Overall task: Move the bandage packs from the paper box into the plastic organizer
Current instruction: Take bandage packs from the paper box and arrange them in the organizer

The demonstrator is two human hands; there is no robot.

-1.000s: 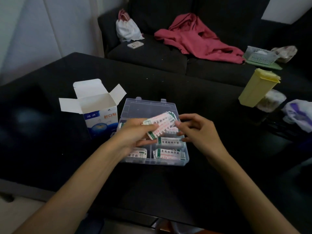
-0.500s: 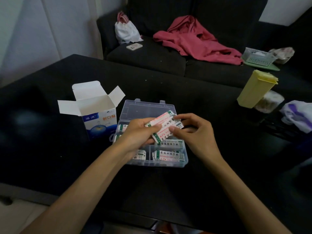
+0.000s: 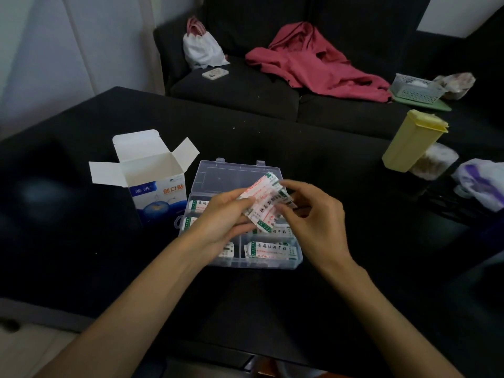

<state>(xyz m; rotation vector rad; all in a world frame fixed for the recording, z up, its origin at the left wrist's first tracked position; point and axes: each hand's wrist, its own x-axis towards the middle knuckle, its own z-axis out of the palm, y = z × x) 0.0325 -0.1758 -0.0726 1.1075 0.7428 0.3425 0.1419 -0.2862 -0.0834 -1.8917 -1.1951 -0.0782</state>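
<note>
A clear plastic organizer (image 3: 234, 175) lies open on the black table, with bandage packs (image 3: 270, 248) lying in its compartments. Left of it stands the white and blue paper box (image 3: 152, 184) with its flaps open. Above the organizer my left hand (image 3: 221, 216) holds a small stack of white, pink and green bandage packs (image 3: 263, 199). My right hand (image 3: 313, 216) pinches the right end of that stack with thumb and fingertips. The box's inside is not visible from here.
A yellow plastic container (image 3: 411, 143) and a roll beside it stand at the table's right, with a white and purple bag (image 3: 480, 184) further right. Behind the table is a dark sofa with a red garment (image 3: 313, 61), a white bag (image 3: 201, 47), a phone (image 3: 215, 73) and a small basket (image 3: 417, 87).
My right hand has closed in from the right and taken hold of the stack's end. The stack has shifted slightly up and right over the organizer.
</note>
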